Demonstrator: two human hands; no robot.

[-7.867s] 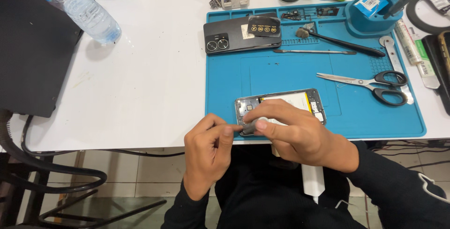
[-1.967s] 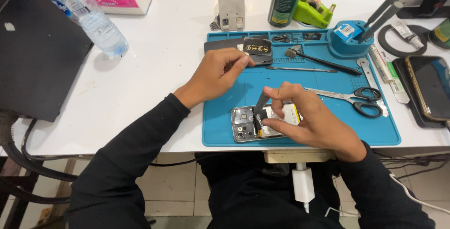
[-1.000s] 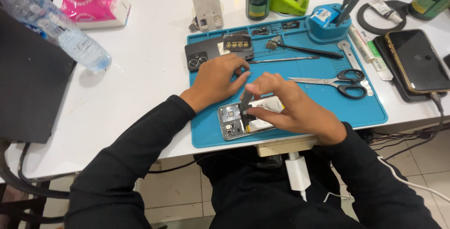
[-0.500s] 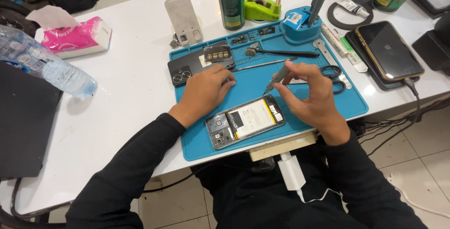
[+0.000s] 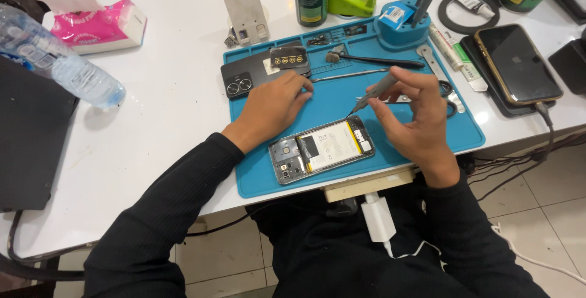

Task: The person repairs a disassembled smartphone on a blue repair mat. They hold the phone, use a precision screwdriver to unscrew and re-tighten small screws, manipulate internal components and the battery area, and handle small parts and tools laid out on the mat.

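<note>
bench [image 5: 171, 109]: white top, carries everything; the view has swung since half a second back, so it all sits tilted now.
laptop [image 5: 30, 133]: dark slab at 9 o'clock, same spot as before.
blue mat [image 5: 427, 133]: work mat in the middle, tool tray along its 12 o'clock edge.
water bottle [image 5: 67, 60]: lying on its side at 10 o'clock, next to a pink tissue pack [image 5: 101, 26].
opened phone [image 5: 322, 149]: back off, battery showing, flat on the mat near its 6 o'clock edge. A second ago the right hand was pressed on it; now nothing touches it.
back cover [image 5: 259, 73]: dark, camera rings up, at 11 o'clock on the mat, just beside the left hand.
second phone [image 5: 517, 63]: dark screen, cable plugged in, off the mat at 3 o'clock.
left hand [image 5: 274, 105]: fingers curled loosely, knuckles up, resting on the mat between cover and opened phone, gripping nothing I can see. It came back off the cover.
right hand [image 5: 415, 121]: lifted clear of the phone, fingers pinched around a thin grey tool.
grey tool [image 5: 373, 93]: slim, pen-like, tip angled down toward the phone's 1 o'clock corner but apart from it. Looks to me like holding has given way to fine poking.
scissors [image 5: 448, 93]: mostly hidden behind the right hand.
</note>
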